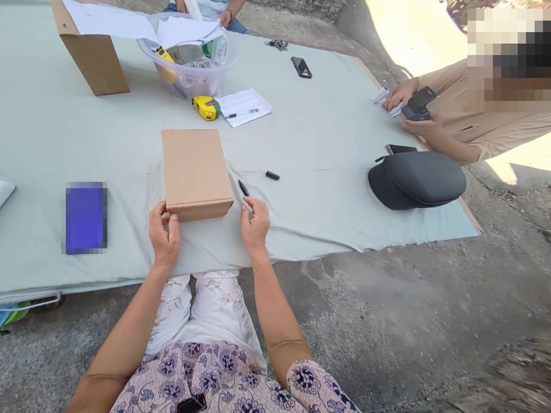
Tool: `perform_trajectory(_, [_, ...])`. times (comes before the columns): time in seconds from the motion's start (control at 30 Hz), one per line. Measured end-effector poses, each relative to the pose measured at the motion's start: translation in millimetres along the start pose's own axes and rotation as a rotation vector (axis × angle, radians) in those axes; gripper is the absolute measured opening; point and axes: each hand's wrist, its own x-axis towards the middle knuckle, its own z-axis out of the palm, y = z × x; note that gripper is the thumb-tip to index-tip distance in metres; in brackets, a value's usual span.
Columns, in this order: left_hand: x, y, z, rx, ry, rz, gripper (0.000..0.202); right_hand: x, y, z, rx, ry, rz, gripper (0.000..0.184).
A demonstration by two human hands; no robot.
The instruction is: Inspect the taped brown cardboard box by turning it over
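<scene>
A closed brown cardboard box (195, 171) lies flat on a pale green cloth (322, 143). My left hand (164, 236) grips the box's near left corner, fingers curled on its front edge. My right hand (255, 223) sits just right of the box and pinches a black pen (244, 188) whose tip points away from me. The pen's black cap (272, 175) lies loose on the cloth a little farther right.
Behind the box lie a yellow tape measure (206, 107), a paper sheet with a pen (243, 106), a clear plastic tub (188, 54), an upright cardboard box (91, 49) and a phone (301, 67). A dark cap (416, 179) rests right, beside another person holding a phone (418, 104).
</scene>
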Motion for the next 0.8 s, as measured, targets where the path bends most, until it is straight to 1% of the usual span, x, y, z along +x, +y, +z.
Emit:
perform_trajectory(0.1, [1,1,0.5,0.004,0.007,-0.007,0.041,15,16,-6,-0.203,-0.056,0.028,0.038])
perform_trajectory(0.17, [1,2,0.8,-0.002,0.006,-0.012,0.041,17,24,-5,-0.315,-0.11,0.056,0.042])
perform_trajectory(0.23, [0,3,1.1,-0.014,-0.003,-0.011,0.042,13,27,-4,-0.371,-0.15,0.051,0.042])
perform_trajectory(0.43, [1,2,1.3,-0.032,-0.004,0.0,0.043,6,30,0,-0.353,-0.161,0.042,0.043])
perform_trajectory(0.53, [1,3,1.7,-0.045,-0.004,-0.017,0.042,7,33,-2,-0.263,-0.111,0.028,0.04])
perform_trajectory(0.6, [0,2,2.8,-0.069,0.006,-0.03,0.039,6,30,-6,-0.172,-0.034,0.033,0.039])
perform_trajectory(0.67, [0,1,4.1,-0.093,0.019,-0.039,0.036,3,21,-10,-0.09,0.033,0.048,0.039])
perform_trajectory(0.73, [-1,0,4.7,-0.104,0.023,-0.046,0.035,-1,4,-14,-0.025,0.055,0.038,0.042])
perform_trajectory(0.8, [-2,-1,3.9,-0.103,0.022,-0.04,0.036,-4,-15,-16,0.036,0.031,-0.003,0.046])
